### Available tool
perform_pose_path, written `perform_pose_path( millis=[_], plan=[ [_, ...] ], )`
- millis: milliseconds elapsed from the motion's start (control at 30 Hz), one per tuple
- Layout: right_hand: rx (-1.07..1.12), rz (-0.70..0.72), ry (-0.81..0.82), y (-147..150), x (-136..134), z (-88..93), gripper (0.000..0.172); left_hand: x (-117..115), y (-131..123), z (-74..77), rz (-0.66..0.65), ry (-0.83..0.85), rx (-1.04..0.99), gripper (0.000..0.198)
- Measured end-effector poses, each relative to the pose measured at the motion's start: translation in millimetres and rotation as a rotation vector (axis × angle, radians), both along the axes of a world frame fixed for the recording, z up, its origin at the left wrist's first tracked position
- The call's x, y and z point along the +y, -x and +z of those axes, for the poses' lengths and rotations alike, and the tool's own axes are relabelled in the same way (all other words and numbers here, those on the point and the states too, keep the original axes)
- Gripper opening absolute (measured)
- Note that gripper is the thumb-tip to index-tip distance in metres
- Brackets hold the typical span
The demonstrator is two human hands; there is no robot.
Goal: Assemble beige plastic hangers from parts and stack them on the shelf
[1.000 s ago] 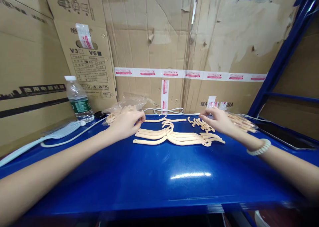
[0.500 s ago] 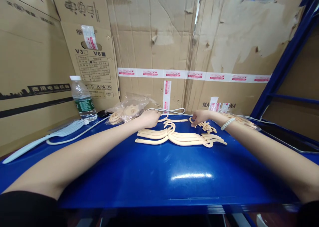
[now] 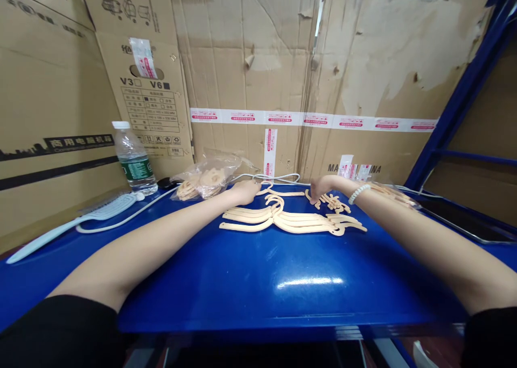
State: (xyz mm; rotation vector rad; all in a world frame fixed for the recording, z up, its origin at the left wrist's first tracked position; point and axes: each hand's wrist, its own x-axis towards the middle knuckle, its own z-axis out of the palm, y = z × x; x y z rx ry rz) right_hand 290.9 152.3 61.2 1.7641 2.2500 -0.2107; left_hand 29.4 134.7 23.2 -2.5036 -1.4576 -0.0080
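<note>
Beige hanger (image 3: pixel 283 193) at 12 o'clock, left hand (image 3: pixel 241 192) pinching its end; right hand (image 3: pixel 323 187) curled over loose hooks (image 3: pixel 332 202), grip unclear.

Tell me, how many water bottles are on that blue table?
1. The water bottle stands upright at the table's back left, beside the cardboard wall, above the white comb.

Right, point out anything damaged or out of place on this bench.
The brown cardboard wall behind the blue table is torn, its surface peeled pale in patches. The stacked beige plastic hangers lie tidy. Nothing spilled; the clear water bottle stands upright.
</note>
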Motion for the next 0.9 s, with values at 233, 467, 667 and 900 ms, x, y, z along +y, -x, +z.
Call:
perform_pose_path(
  millis=[233,467,667,900],
  plan=[
    [0.187,-0.059,0.004,-8.0,-11.2,9.8,0.036,-12.9,2.0,5.7,-0.004,-0.108,-0.089,0.023],
    [0.647,-0.080,-0.072,-21.4,-57.3,25.5,0.036,-53.8,17.8,14.7,-0.053,-0.247,-0.213,0.023],
    [1.178,-0.033,0.058,-34.7,-103.1,6.3,0.034,-102.9,37.5,-2.9,-0.315,-0.213,-0.449,0.026],
    [1.368,-0.013,0.001,-28.4,-125.8,-24.3,0.039,-127.2,32.6,-21.8,-0.381,-0.127,-0.633,0.019]
  ],
)
